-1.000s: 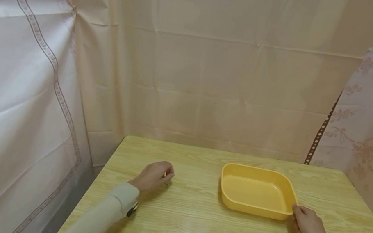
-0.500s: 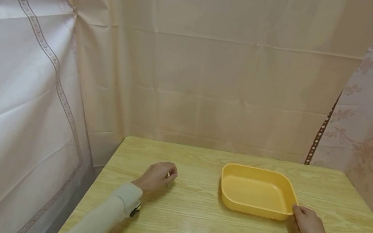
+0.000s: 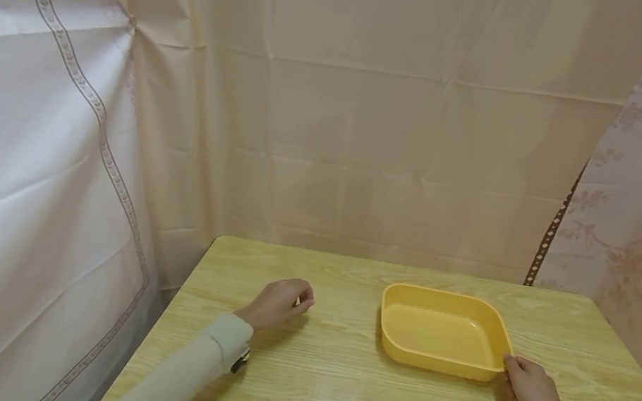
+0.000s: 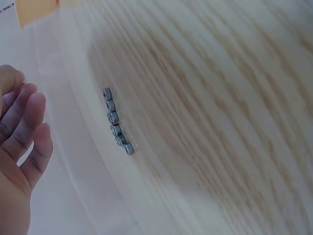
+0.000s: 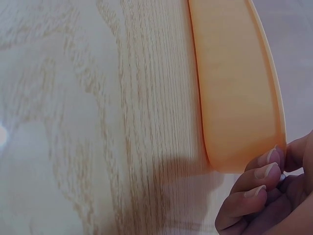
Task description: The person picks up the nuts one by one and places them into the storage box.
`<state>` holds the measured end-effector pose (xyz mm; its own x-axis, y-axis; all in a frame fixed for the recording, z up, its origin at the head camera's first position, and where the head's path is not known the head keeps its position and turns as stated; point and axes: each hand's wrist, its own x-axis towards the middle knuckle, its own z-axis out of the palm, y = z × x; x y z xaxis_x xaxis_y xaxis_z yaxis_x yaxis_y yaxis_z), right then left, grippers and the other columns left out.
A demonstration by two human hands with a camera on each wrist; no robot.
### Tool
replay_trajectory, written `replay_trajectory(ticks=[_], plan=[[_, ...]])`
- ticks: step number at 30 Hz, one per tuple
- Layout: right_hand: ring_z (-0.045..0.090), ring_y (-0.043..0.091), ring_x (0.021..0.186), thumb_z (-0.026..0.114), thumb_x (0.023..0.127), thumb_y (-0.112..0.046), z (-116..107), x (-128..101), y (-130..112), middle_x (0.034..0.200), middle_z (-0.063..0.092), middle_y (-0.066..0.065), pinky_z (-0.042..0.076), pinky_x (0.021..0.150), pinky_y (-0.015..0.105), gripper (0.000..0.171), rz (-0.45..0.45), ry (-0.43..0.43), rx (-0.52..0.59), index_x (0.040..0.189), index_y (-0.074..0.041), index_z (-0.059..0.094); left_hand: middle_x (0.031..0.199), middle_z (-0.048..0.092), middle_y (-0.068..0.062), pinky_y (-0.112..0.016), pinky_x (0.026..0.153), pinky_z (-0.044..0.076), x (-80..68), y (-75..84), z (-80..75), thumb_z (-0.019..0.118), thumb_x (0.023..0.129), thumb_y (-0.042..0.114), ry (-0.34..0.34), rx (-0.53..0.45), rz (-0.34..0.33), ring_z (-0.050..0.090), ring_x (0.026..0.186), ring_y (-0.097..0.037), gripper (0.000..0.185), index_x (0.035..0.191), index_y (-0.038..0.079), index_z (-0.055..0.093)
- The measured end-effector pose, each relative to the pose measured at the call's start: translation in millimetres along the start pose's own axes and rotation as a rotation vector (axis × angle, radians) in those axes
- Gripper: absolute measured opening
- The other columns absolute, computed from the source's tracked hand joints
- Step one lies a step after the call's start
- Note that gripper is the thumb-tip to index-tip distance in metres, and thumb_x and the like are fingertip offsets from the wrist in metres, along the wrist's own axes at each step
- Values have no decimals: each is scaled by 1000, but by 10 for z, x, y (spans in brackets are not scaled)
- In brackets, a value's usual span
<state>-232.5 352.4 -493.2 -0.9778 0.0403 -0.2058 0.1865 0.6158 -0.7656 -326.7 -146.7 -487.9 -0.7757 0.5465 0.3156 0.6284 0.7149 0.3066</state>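
Yellow plastic makes up the tray point(image 3: 442, 333), a shallow rectangular dish with rounded corners that sits on the right half of a wooden table point(image 3: 326, 388), nearer the far edge than the near one. Nothing lies inside it as far as the head view shows. The right hand point(image 3: 532, 392) rests on the table at the tray's near right corner, and its curled fingertips point(image 5: 266, 171) touch the outer wall of that corner; the right wrist view shows the fingers bent against the rim, gripping it lightly rather than lying flat.

Well apart from the tray, on the left half of the table, the left hand point(image 3: 280, 302) sits with its fingers curled loosely inward. From the head view something small seems to peek out at its fingertips, but it is too small to tell whether the hand pinches anything. The left wrist view shows the fingers point(image 4: 24, 132) relaxed and only slightly bent, with a short row of small grey metal nuts point(image 4: 117, 122) lying on the wood just beside them, not touching the hand.

Pale sleeves cover both forearms. Cream and pink patterned cloths point(image 3: 375, 110) hang behind and beside the table.
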Motion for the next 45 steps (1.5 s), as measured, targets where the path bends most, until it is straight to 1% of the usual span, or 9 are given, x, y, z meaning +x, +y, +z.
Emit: replay_trajectory(ticks=[8,14,21,26,32,37,45], plan=[[44,13,51,28,112,-45,2,-10,0,67,52,3,42,48,29,55,-18,15,-4,88,-3,55,87,64,9,-19,62,48,57,67,38,66,103,21,-4,20,15,55,70,-1,7,100,16,69],[44,13,52,28,112,-46,6,-23,-4,68,52,2,42,48,29,55,-3,11,5,88,-4,55,88,65,8,-19,64,49,95,121,44,65,103,22,-9,33,30,56,73,-1,9,102,14,69],[43,12,52,28,112,-45,-5,-6,-12,69,52,3,41,48,29,55,8,0,22,90,-3,56,89,66,9,-17,63,48,167,174,55,64,104,22,-23,35,52,55,72,0,10,102,14,70],[43,13,52,28,112,-45,-8,5,-8,68,51,3,42,47,29,55,7,1,18,90,-2,55,87,65,10,-17,63,47,207,191,86,65,103,22,-6,44,79,54,71,1,9,101,15,70],[45,14,52,28,111,-44,8,15,-8,68,52,3,42,47,29,54,-4,24,-3,91,-2,56,88,66,10,-16,63,48,251,205,118,65,103,23,13,66,107,55,72,1,10,101,15,70],[46,14,52,28,112,-44,11,15,-4,68,53,3,42,47,28,55,-17,46,-17,91,-2,57,89,66,9,-15,64,47,282,234,123,65,103,24,12,69,114,55,73,1,10,101,15,70],[43,13,52,28,112,-44,9,12,-3,68,51,2,41,48,28,55,-1,30,0,90,-3,56,88,66,10,-15,63,47,325,311,130,66,103,23,-7,63,106,55,73,2,8,100,16,70]])
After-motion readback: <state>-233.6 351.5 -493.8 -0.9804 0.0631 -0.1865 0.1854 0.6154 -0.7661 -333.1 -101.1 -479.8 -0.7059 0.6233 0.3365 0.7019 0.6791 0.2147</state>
